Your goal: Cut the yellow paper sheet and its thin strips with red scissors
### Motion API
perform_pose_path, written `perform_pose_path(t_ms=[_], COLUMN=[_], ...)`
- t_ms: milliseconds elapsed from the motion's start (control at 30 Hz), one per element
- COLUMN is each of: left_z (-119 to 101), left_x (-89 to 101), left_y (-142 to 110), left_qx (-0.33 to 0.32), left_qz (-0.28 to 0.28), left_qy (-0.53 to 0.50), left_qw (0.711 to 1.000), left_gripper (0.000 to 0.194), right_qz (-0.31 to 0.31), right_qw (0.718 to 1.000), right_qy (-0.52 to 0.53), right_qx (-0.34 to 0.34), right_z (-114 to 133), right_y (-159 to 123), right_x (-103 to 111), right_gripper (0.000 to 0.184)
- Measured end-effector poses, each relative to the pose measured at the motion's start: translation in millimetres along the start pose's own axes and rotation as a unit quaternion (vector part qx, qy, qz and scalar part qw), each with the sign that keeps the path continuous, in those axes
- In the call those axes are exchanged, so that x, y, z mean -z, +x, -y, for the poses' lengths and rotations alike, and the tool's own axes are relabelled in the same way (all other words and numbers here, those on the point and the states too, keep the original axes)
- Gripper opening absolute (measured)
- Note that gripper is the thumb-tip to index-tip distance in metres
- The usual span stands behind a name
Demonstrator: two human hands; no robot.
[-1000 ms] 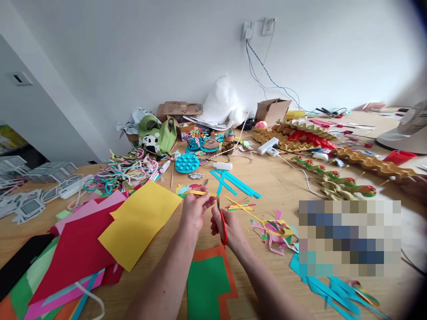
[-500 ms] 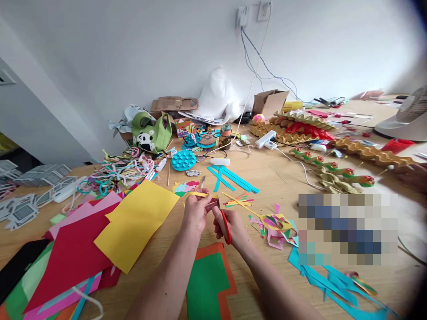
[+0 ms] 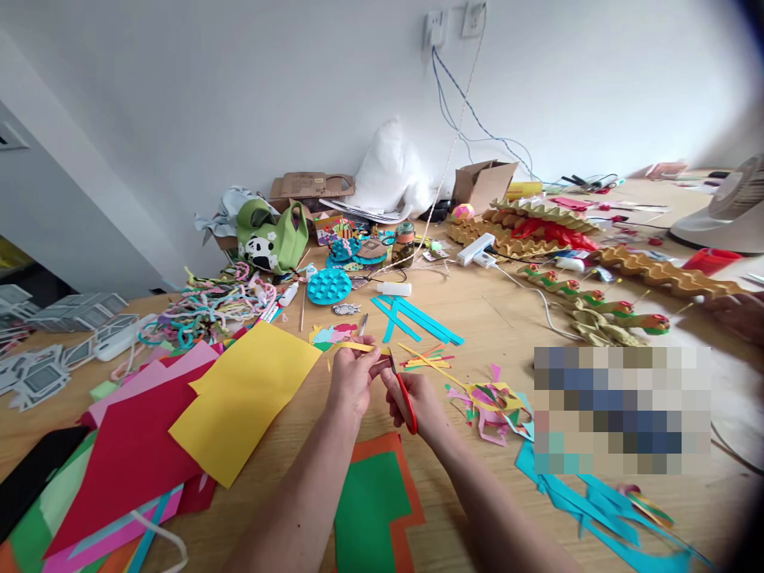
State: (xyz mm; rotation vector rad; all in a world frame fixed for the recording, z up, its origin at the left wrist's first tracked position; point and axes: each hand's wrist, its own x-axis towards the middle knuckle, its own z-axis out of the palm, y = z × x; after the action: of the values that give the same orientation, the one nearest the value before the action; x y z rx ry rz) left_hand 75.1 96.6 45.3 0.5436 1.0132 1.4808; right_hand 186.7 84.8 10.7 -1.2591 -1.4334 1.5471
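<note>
My left hand [image 3: 353,376] pinches a narrow yellow paper strip [image 3: 358,347] above the table. Close to its fingertips, my right hand [image 3: 416,402] is closed round the red handles of a pair of scissors [image 3: 407,400]. The dark blades point up and away, at the left fingers; whether they touch the strip I cannot tell. Below my wrists lie a green paper sheet [image 3: 373,505] and an orange sheet [image 3: 407,509] under it. Beyond the scissors is a small pile of thin coloured strips [image 3: 426,360]. Blue paper strips [image 3: 409,318] lie farther back.
Yellow sheets [image 3: 244,398] and red paper [image 3: 131,446] are stacked at left, near tangled pipe cleaners [image 3: 220,306]. Paper scraps [image 3: 493,402] lie to the right. A green panda bag [image 3: 271,239] and egg-carton strips [image 3: 662,270] stand farther back. Another person's hand [image 3: 737,314] shows at the right edge.
The view has tilted and shifted slightly. The scissors have turned a little, their handles moving right. The yellow strip by my left fingers has shifted, and its loop seen half a second ago looks flatter.
</note>
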Motion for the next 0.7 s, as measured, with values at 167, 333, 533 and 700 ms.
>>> perform_pose_path(t_ms=[167,333,533,700], left_z=[-0.1,-0.1,0.2,1.0], left_x=[-0.3,-0.2,1.0,5.5], left_y=[0.4,1.0,0.9,1.4], left_qx=[-0.001,-0.001,0.004,0.01], left_qz=[0.0,-0.008,-0.008,-0.01], left_qy=[0.003,0.005,0.001,-0.008], left_qw=[1.0,1.0,1.0,1.0], left_gripper=[0.031,0.031,0.032,0.033], right_qz=[-0.002,-0.006,-0.002,0.012], right_qw=[1.0,1.0,1.0,0.999], right_qy=[-0.009,-0.017,-0.017,-0.022], right_qx=[-0.006,-0.016,-0.021,-0.03], right_z=[-1.1,-0.6,-1.0,-3.2], right_y=[1.1,1.3,1.3,2.0], right_x=[0.9,0.9,0.9,-0.5], right_gripper=[0.049,0.049,0.049,0.05])
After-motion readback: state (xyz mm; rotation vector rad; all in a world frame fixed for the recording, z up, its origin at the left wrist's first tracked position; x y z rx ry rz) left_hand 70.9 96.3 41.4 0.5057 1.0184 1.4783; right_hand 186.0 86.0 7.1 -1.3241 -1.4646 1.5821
